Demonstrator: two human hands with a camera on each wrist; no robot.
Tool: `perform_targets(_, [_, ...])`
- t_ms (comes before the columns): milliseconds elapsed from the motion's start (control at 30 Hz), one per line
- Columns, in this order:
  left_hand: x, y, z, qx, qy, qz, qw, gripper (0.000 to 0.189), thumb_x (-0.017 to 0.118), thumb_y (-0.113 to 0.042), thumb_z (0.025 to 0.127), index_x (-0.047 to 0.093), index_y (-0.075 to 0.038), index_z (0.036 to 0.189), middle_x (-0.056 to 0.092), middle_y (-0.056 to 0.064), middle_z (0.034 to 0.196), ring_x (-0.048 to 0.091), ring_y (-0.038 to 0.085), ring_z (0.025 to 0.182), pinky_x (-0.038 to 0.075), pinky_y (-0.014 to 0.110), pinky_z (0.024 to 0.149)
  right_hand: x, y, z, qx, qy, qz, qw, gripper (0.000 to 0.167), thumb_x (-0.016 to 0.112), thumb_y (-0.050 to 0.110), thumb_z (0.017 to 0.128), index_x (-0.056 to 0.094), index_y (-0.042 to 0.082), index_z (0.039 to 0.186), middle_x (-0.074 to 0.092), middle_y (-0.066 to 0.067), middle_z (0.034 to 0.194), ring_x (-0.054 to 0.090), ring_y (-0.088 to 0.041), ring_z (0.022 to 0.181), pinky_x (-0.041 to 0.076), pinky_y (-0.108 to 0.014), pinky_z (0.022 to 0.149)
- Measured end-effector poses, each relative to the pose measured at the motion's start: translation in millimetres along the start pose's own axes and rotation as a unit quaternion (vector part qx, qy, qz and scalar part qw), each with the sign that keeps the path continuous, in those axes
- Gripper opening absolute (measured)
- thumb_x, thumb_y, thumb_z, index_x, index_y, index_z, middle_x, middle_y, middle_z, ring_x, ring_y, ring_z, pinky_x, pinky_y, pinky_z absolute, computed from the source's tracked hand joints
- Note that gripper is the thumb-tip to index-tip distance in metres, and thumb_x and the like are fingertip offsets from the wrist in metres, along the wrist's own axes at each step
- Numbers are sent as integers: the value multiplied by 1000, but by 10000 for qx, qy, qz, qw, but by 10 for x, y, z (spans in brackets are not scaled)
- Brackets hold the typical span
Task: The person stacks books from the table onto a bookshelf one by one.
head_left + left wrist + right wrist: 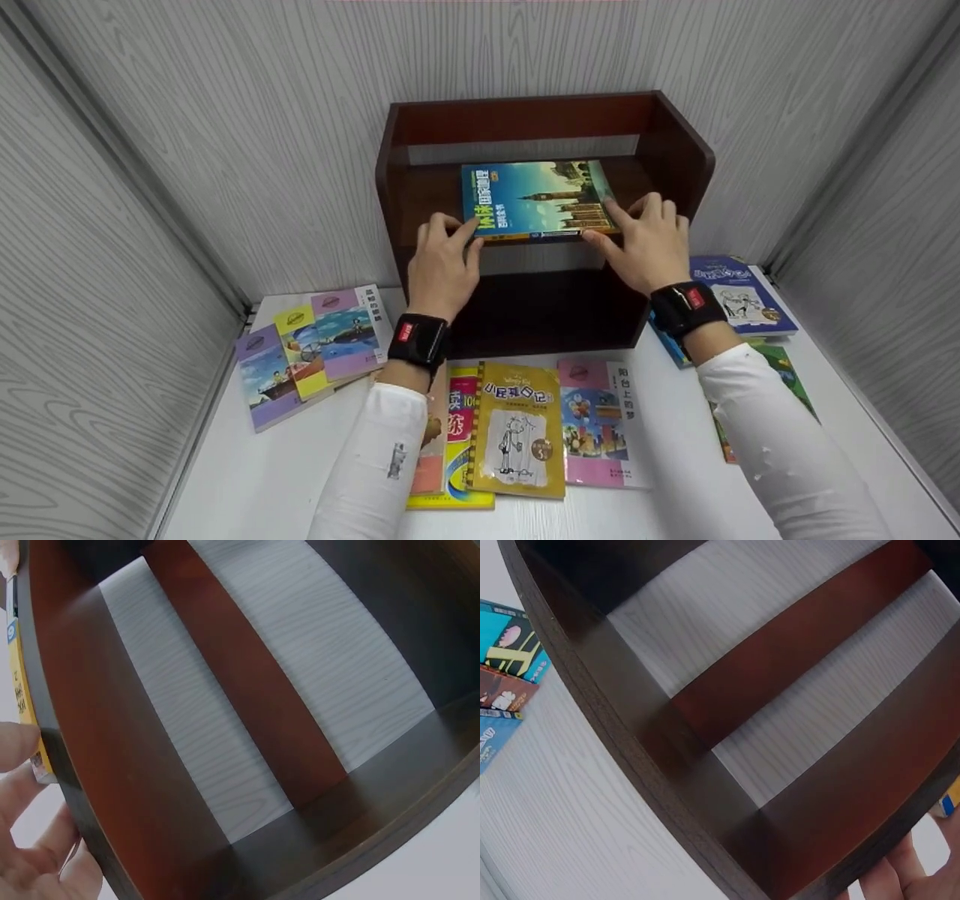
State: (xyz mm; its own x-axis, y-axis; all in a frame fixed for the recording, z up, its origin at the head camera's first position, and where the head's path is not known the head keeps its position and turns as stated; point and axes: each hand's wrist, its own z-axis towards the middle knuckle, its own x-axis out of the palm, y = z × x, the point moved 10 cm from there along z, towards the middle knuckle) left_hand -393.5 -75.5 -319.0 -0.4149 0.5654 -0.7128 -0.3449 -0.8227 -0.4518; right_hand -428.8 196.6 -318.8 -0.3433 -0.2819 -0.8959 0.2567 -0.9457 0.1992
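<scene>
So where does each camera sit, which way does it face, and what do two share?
Head: worn on the head, looking forward and down at the shelf and book; left hand, right hand and sleeves show.
Left wrist: on that wrist, facing into the shelf; fingers along the left edge.
Right wrist: on that wrist, facing into the shelf; fingers at the bottom right.
Shared: both wrist views show the red-brown crossbar and part of the book.
</scene>
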Motion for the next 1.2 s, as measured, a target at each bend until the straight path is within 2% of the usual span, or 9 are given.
perform_targets(167, [-16, -8, 8, -75, -247, 60, 9997, 36, 59, -27, 110, 69, -14, 141, 60, 14, 130, 58, 30, 117, 60, 43, 79, 29, 9, -22, -136, -160, -31, 9998, 60, 42, 54, 110, 47, 21, 161, 43, -24, 128, 41, -43, 114, 34, -64, 103])
perform_targets(300, [-31, -15, 9, -134, -307, 54, 9994, 36, 59, -25, 109, 68, -12, 141, 60, 14, 129, 58, 30, 117, 61, 44, 79, 32, 7, -39, -174, -245, 85, 9995, 56, 38, 49, 112, 47, 22, 161, 43, -23, 130, 40, -43, 112, 32, -64, 103])
perform_targets(567, [-2, -20, 13, -186, -221, 8, 9996, 36, 57, -23, 110, 67, -12, 143, 60, 14, 131, 57, 30, 119, 61, 43, 81, 28, -16, -56, -85, -264, 97, 9996, 55, 38, 48, 113, 48, 23, 160, 43, -22, 131, 39, -43, 114, 32, -64, 105])
perform_targets(1200, [-5, -9, 8, -129, -330, -35, 9994, 36, 59, -23, 110, 68, -13, 142, 59, 14, 130, 57, 30, 118, 61, 43, 81, 38, -27, -60, -117, -397, 67, 9991, 58, 39, 51, 112, 46, 22, 161, 44, -23, 133, 41, -45, 116, 33, -65, 105])
